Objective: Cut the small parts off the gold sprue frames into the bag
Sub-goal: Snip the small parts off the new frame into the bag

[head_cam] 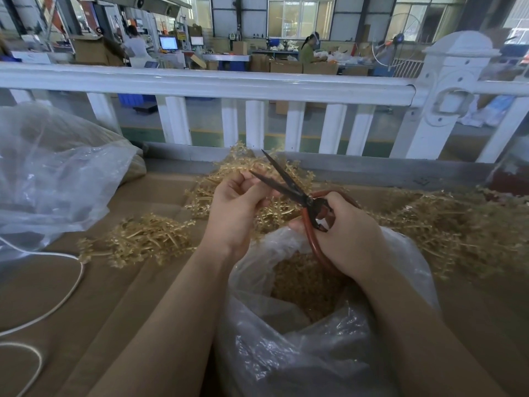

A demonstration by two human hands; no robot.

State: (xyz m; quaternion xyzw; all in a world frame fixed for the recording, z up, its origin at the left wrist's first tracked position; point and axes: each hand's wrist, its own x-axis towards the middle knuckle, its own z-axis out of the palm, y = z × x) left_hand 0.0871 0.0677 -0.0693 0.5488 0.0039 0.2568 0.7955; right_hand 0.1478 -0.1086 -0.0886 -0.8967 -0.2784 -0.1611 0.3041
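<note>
The cardboard-covered bench [100,296] ran up to a white railing [200,81], and most of what could go wrong sat on it. The biggest risk, to my eye, was the open clear bag [286,353] standing right in front of the person, already holding a bed of cut gold bits. Its soft mouth slumped under the right wrist, so a shove from that forearm could fold the rim shut or tip it, and the snipped parts would scatter over the bench instead of dropping in.

Heaps of gold frames lay on the far right [458,224], behind the hands [243,167] and on the left [137,242]. A loose part flying off would vanish among them. A second plastic bag [57,173] bulged at the left, and a white cord [51,308] looped near it, well away from the work.

The left hand [237,210] was curled, fingertips pinching a piece of frame held above the bag's far edge; the piece itself was mostly hidden by the fingers. The right hand [349,236] was wrapped round the red handles of the scissors [286,184], whose dark blades stood parted.

The smallest thing worried me most: one blade tip lay just beside the left fingertips. If the blades snapped together carelessly, I judged they could nip skin, or cut the stem wrongly and damage the part.
</note>
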